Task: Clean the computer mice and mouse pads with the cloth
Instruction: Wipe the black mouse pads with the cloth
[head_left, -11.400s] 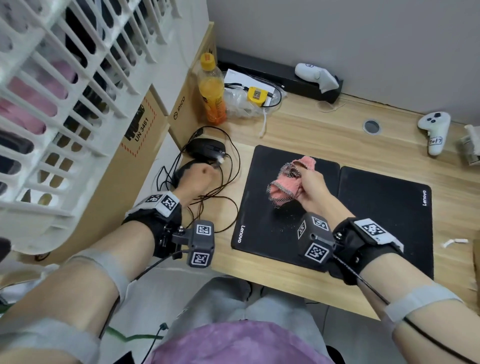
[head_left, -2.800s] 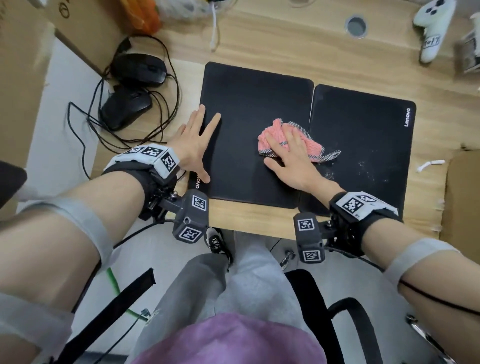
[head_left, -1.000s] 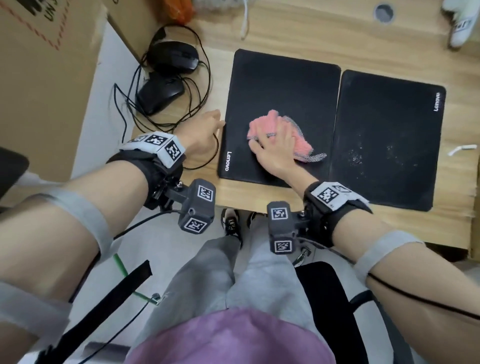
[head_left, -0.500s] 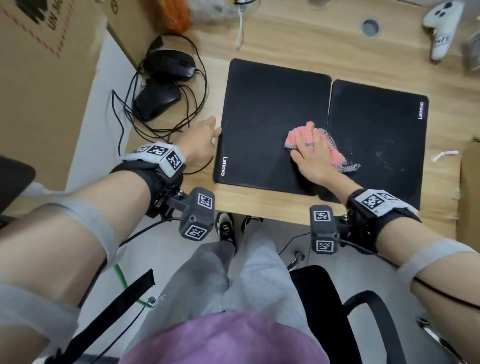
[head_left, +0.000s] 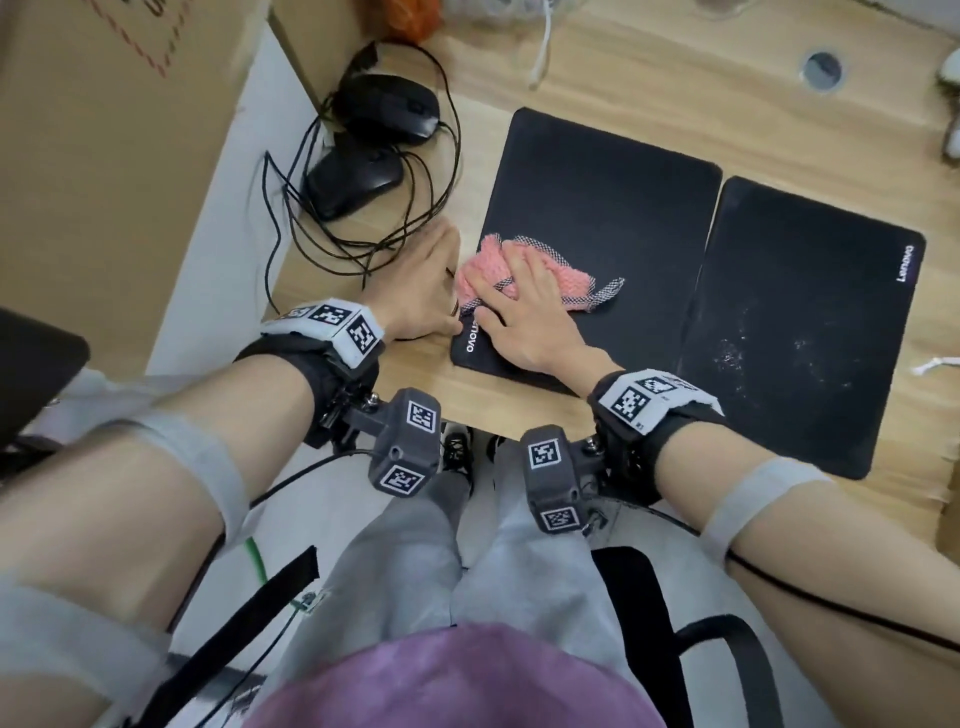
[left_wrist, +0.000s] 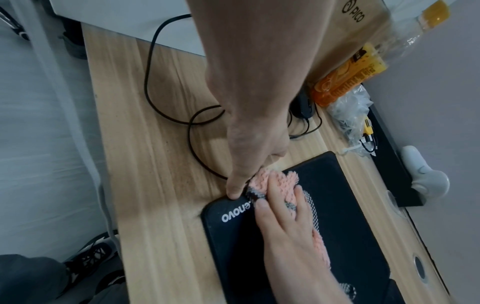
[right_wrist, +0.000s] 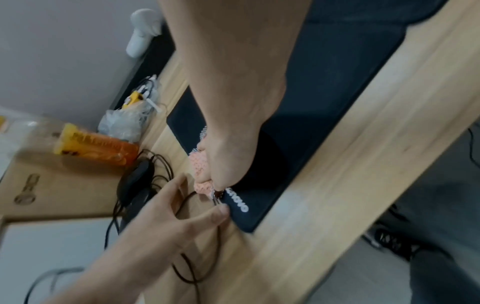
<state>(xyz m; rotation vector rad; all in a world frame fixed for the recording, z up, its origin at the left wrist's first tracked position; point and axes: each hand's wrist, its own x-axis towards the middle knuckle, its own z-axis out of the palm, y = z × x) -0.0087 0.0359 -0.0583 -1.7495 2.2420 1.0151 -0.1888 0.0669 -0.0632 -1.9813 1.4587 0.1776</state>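
Wooden desk (head_left: 649, 88), head view: right hand (head_left: 524, 306) lies flat, fingers straight, pressing the pink cloth (head_left: 480, 270) onto the left mouse pad (head_left: 613, 208) near its front-left corner. Left hand (head_left: 421, 291), fingers straight, pins that pad's left edge. Right mouse pad (head_left: 810, 322) shows white specks. Two wired mice (head_left: 358, 182) sit at the desk's back-left corner, cables tangled. Cloth looks soft and light, likely bunches; best handled under a flat palm. Pads thin, floppy, probably slide unless pinned.

Left wrist view: left thumb on the pad corner; mice mostly hidden behind the hand.

Right wrist view: blurred; cloth mostly hidden under the palm.
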